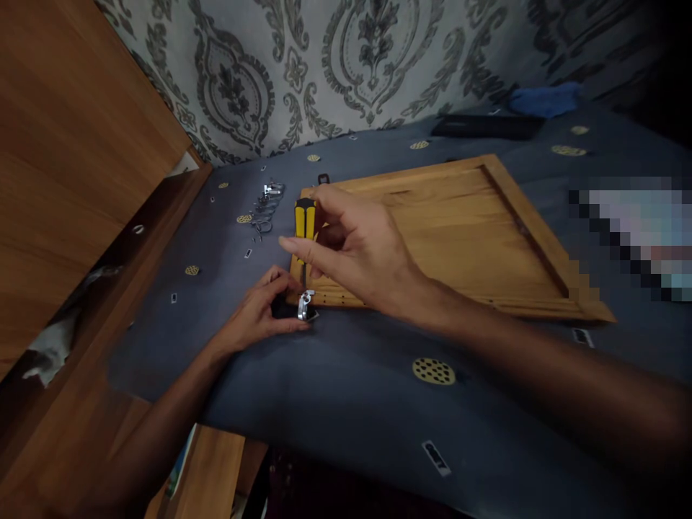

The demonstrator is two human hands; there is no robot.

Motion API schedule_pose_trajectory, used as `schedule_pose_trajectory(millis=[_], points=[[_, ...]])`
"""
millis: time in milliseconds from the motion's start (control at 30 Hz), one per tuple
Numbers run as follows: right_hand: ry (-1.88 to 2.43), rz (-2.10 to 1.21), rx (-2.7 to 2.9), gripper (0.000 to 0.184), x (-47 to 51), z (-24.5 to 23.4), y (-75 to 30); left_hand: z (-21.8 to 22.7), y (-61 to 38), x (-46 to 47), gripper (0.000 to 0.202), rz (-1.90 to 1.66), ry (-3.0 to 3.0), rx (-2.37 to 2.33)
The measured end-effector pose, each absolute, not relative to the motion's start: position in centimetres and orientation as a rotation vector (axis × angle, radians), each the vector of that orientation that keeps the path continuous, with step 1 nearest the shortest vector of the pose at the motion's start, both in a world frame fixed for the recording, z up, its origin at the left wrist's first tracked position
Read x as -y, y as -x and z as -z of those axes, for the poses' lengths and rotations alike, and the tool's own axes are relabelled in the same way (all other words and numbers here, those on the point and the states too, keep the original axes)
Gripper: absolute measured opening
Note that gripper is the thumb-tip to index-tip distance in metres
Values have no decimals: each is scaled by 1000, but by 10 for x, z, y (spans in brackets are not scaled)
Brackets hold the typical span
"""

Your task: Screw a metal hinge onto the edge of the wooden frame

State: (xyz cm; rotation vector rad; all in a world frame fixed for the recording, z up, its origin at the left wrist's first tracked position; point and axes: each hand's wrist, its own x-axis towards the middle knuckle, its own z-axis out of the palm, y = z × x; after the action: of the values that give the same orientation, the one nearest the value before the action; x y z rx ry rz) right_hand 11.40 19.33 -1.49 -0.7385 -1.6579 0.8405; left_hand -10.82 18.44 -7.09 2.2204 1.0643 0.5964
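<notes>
My right hand [362,249] grips a yellow and black screwdriver [305,220] near its top, with the shaft pointing down. Below the shaft, at the near left corner of a framed wooden panel [432,231], is a small shiny metal latch [303,305]. The fingers and thumb of my left hand [262,310] close around this latch from the left, against the panel's edge. Where the screwdriver tip meets the metal is too small to make out. The panel lies flat on a dark blue patterned cloth [373,389].
Small metal pieces of hardware [267,205] lie left of the panel. Behind it are a dark flat case [489,127] and a blue cloth [546,99]. A pixelated item [643,231] is at the right. Wooden furniture [81,144] borders the left; a patterned curtain [303,72] hangs behind.
</notes>
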Motion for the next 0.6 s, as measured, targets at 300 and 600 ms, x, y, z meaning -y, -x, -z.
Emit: schedule_pose_trajectory(millis=[300, 600], points=[[732, -859, 1701, 34, -193, 24, -109, 74, 111, -185, 45, -570, -2247, -1089], [754, -963, 1699, 31, -189, 25, -110, 71, 108, -184, 41, -557, -2251, -1101]])
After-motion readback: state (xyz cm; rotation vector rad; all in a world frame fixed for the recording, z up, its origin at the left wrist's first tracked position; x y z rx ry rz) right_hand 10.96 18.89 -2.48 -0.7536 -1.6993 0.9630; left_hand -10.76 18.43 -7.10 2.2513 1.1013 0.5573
